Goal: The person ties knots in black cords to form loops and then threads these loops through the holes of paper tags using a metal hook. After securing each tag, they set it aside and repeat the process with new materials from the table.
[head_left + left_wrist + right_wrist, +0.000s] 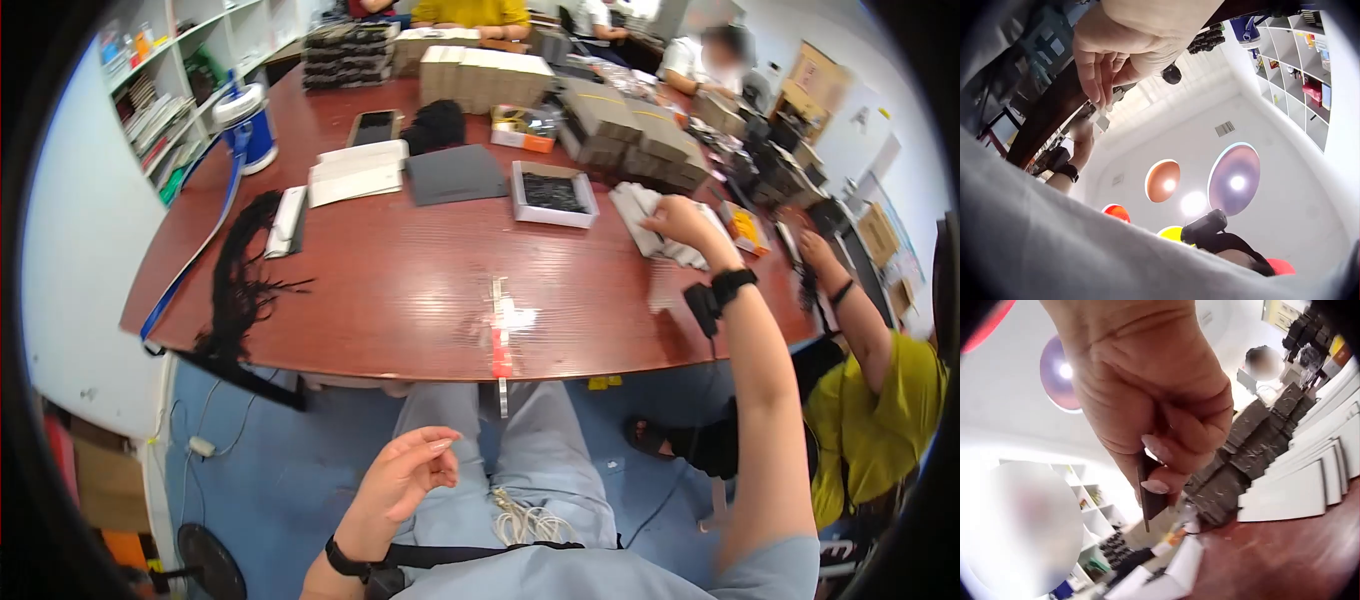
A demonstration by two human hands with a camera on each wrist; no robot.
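My right hand (690,222) is over the pile of white cards (630,210) at the right of the table. In the right wrist view its thumb and fingers pinch a thin, flat dark card (1155,505), while the white cards (1291,494) lie fanned out beside it. My left hand (415,475) hangs over my lap, off the table's near edge, with fingers loosely bent. Seen from the left wrist, the left hand (1129,53) has its fingertips close together and no clear object between them.
A white box of black pieces (553,195), dark grey sheets (455,175) and white sheets (358,172) lie across the table (400,280). A silver-and-red strip (501,350) overhangs the near edge. Black cords (240,260) lie left; grey stacks (600,110) stand behind. Another person's arm (850,290) is right.
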